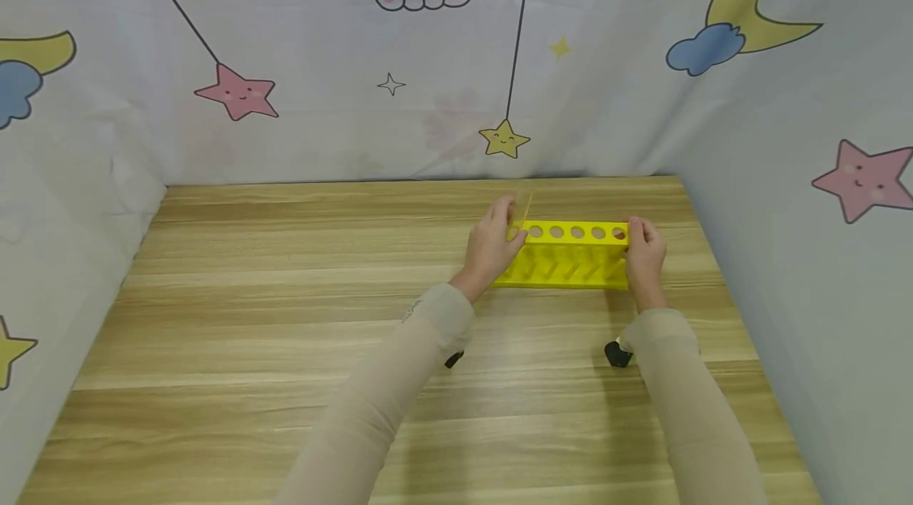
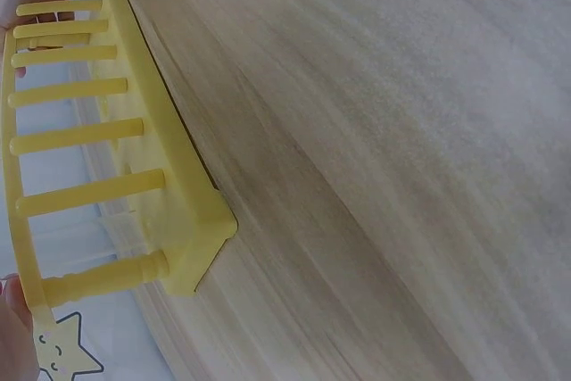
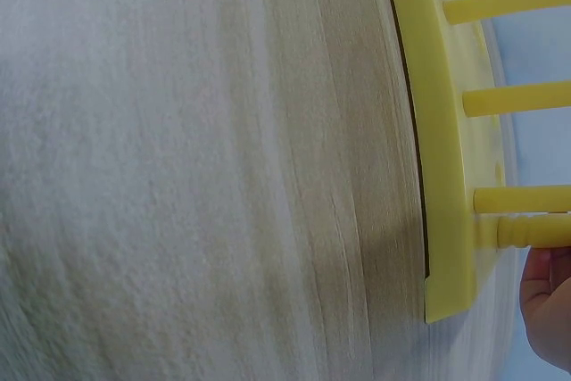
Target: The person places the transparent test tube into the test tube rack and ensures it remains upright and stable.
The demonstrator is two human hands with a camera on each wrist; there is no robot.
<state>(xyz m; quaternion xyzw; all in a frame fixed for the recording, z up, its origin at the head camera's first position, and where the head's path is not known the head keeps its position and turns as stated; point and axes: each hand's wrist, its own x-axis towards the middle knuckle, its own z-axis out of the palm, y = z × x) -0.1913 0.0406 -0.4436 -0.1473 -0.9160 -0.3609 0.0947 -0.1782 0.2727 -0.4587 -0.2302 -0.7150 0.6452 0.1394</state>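
Note:
A yellow test tube rack (image 1: 571,267) stands on the table, a row of round holes along its top plate. At its left end my left hand (image 1: 490,242) grips the top plate, thumb in front. The right hand (image 1: 646,255) holds the opposite end; in the right wrist view, fingers (image 3: 542,296) touch the end post. Slanted pegs (image 2: 80,136) rise from the base in the left wrist view. A faint see-through piece with a yellow line (image 1: 526,206) shows beside the left fingers; its kind is unclear.
The wood-grain table (image 1: 271,315) reaches back to a white curtain (image 1: 321,132) printed with stars and moons. Another curtain side (image 1: 785,267) borders the table at the right. Small black parts (image 1: 619,353) show under the wrists.

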